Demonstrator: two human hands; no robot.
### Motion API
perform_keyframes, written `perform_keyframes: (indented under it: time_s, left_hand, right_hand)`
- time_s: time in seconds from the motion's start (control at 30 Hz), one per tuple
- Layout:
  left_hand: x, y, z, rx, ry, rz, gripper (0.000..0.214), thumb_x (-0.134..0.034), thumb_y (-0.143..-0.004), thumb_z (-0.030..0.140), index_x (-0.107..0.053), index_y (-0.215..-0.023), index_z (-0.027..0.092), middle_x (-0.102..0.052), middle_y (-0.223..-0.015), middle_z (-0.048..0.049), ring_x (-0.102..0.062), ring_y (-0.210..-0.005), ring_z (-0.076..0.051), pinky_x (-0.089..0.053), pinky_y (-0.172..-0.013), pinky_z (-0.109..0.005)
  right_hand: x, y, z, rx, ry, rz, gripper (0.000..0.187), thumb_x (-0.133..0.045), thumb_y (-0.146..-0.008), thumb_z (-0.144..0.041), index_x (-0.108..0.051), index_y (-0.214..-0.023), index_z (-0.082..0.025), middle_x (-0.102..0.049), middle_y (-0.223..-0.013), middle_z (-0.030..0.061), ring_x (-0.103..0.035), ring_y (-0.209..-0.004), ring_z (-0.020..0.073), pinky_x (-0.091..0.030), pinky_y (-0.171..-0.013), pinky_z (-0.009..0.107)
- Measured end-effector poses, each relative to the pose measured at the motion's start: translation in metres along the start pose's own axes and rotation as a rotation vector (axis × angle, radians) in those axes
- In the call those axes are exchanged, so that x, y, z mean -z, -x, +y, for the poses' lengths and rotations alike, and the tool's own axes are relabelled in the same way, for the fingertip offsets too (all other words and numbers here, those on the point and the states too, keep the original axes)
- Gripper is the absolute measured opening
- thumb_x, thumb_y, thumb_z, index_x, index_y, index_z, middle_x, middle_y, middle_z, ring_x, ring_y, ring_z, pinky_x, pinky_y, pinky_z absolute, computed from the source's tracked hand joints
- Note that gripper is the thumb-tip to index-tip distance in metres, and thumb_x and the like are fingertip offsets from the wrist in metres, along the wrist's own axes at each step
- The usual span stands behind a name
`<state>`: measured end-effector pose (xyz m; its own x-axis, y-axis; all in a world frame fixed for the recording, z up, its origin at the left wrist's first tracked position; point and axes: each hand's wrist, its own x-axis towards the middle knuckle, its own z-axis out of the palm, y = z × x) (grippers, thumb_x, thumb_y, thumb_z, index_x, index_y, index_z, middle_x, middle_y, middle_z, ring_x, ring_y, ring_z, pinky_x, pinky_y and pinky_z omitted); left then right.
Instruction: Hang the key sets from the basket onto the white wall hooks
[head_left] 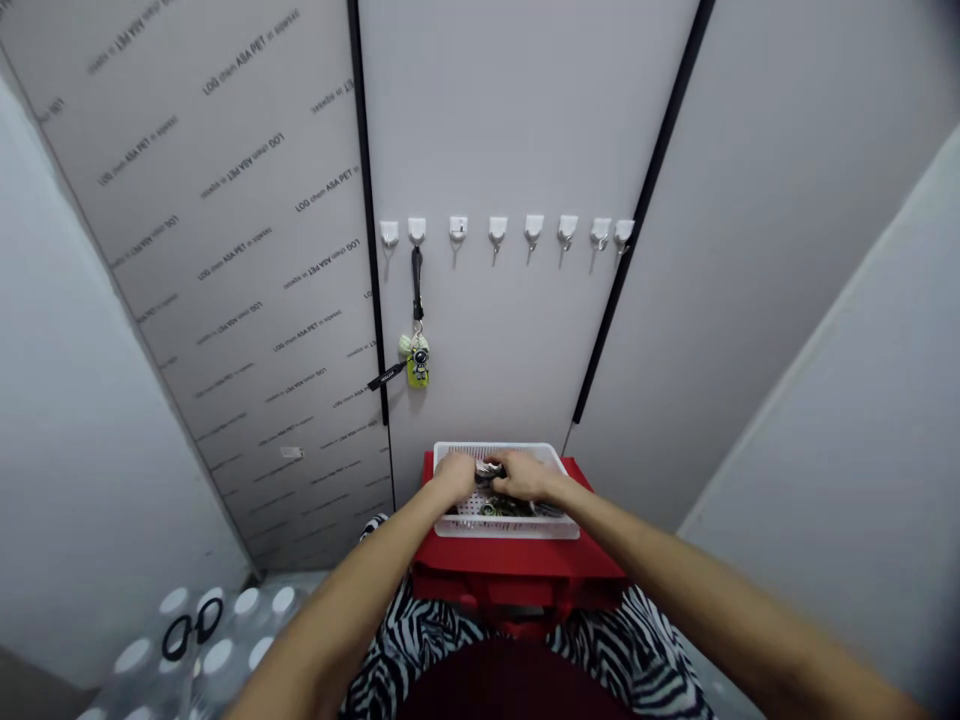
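Both of my hands are over a white plastic basket (506, 532) that stands on a red stool (517, 562). My left hand (456, 478) is closed at the left side of a small dark item with a shiny, clear-looking wrap (489, 474). On the item's other side, the fingers of my right hand (523, 475) are closed against it. Its exact kind cannot be made out. Under my hands, the basket holds several small dark and greenish pieces (510, 507), partly hidden by my right hand.
Several white hooks (497, 230) line the wall panel ahead. A keychain with an astronaut figure and a yellow-green charm (418, 362) hangs from the second hook from the left. At lower left, black-handled scissors (192, 630) lie on several capped clear bottles (219, 657).
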<state>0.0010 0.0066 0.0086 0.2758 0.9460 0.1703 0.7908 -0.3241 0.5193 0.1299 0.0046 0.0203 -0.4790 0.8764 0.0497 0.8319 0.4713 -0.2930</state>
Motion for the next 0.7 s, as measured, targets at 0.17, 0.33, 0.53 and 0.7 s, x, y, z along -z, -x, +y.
perform_keyframes:
  time_s: [0.17, 0.33, 0.53, 0.7]
  left_hand:
    - [0.045, -0.012, 0.022, -0.199, 0.009, -0.009, 0.016, -0.046, -0.05, 0.004, -0.055, -0.052, 0.016, -0.057, -0.061, -0.0044, -0.051, -0.066, -0.016, -0.037, -0.065, -0.025]
    - [0.081, -0.02, 0.031, -0.17, 0.297, 0.214, 0.022, -0.047, -0.055, 0.012, -0.053, -0.076, 0.014, -0.056, -0.066, -0.002, -0.048, -0.06, -0.01, -0.037, -0.058, -0.021]
    - [0.081, -0.012, 0.02, -0.114, 0.72, 0.067, 0.02, -0.041, -0.065, 0.02, -0.051, -0.079, 0.01, -0.055, -0.069, -0.003, -0.047, -0.055, -0.007, -0.036, -0.05, -0.017]
    - [0.091, -0.009, 0.016, -0.174, 0.765, 0.239, 0.014, -0.043, -0.064, 0.02, -0.054, -0.067, 0.011, -0.055, -0.063, 0.0001, -0.047, -0.06, -0.008, -0.036, -0.058, -0.019]
  right_hand:
    - [0.005, -0.005, -0.006, 0.094, -0.4, 0.163, 0.023, -0.038, -0.063, -0.02, -0.054, -0.078, -0.014, -0.057, -0.072, 0.0019, -0.05, -0.067, 0.0132, -0.037, -0.062, 0.023]
    - [0.033, -0.012, -0.023, 0.052, -0.676, 0.301, 0.02, -0.038, -0.065, -0.027, -0.051, -0.063, -0.013, -0.05, -0.054, -0.0007, -0.046, -0.052, 0.0093, -0.036, -0.053, 0.021]
    - [0.079, -0.029, -0.057, 0.031, -0.883, 0.487, 0.022, -0.041, -0.062, -0.032, -0.05, -0.064, -0.012, -0.048, -0.053, -0.0012, -0.043, -0.047, 0.0065, -0.033, -0.043, 0.018]
    - [0.105, -0.056, -0.099, 0.135, -1.018, 0.51, 0.023, -0.044, -0.061, -0.034, -0.048, -0.056, -0.012, -0.046, -0.047, -0.0023, -0.038, -0.04, 0.0037, -0.029, -0.036, 0.015]
